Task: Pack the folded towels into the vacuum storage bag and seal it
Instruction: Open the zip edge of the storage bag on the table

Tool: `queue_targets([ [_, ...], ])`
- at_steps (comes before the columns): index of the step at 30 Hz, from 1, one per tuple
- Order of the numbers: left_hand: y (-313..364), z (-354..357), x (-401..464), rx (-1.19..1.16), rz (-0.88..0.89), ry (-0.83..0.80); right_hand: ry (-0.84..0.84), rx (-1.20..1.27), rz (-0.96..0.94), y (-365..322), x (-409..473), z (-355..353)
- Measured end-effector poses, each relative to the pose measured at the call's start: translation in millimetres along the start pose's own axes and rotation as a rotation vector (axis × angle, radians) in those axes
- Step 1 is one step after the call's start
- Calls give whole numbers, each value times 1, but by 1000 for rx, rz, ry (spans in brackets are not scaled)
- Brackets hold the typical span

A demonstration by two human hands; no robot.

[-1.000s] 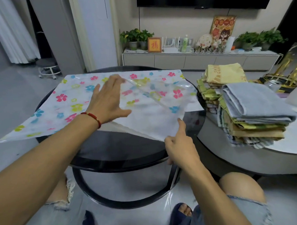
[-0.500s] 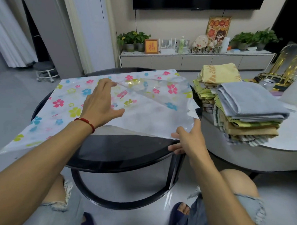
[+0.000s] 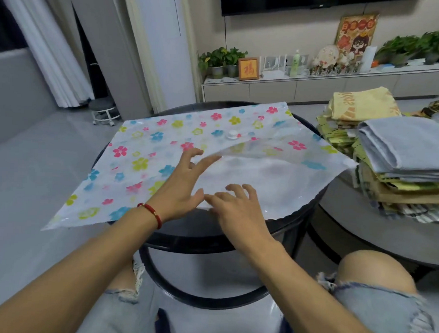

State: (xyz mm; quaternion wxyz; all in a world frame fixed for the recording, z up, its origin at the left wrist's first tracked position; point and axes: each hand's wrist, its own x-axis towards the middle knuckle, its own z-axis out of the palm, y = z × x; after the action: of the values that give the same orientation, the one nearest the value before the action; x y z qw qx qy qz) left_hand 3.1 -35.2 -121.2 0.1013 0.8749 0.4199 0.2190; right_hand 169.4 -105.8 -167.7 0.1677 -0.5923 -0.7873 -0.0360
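A round dark bench (image 3: pixel 200 237) carries the flowered vacuum storage bag (image 3: pixel 148 163), spread flat; the paler bench (image 3: pixel 361 230) beside it carries the stacked folded towels (image 3: pixel 400 159).

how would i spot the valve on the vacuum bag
Start at the round black table under the flowered vacuum storage bag. Past both hands, toward the bag's far edge, sits the valve: a small round white cap, the only raised thing among flat printed flowers.

Free room and obstacles. The vacuum storage bag (image 3: pixel 188 162) covers most of the round black table (image 3: pixel 210 241); both hands crowd its near edge at frame centre. Towel stacks (image 3: pixel 402 169) block the right side, apparently touching the bag's corner. Open floor lies left.
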Motion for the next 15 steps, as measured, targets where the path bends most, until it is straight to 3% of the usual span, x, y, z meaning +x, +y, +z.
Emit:
queue_targets([
  [3, -16, 4, -22, 123, -97, 32, -29, -31, 29, 4, 5, 7],
  [6, -35, 0, -37, 192, -229, 100, 98, 28, 61, 12, 5, 2],
  [8, -44, -9, -40, 178, -297, 151, 83, 60, 100, 19, 4, 2],
  [12, -41, -19, -35, 134, -276, 111, 56, 143, 10, 0, 0, 5],
  [15, -29, -17, -27, 150, -246, 36, -36, 60, -96, -26, 14, 13],
])
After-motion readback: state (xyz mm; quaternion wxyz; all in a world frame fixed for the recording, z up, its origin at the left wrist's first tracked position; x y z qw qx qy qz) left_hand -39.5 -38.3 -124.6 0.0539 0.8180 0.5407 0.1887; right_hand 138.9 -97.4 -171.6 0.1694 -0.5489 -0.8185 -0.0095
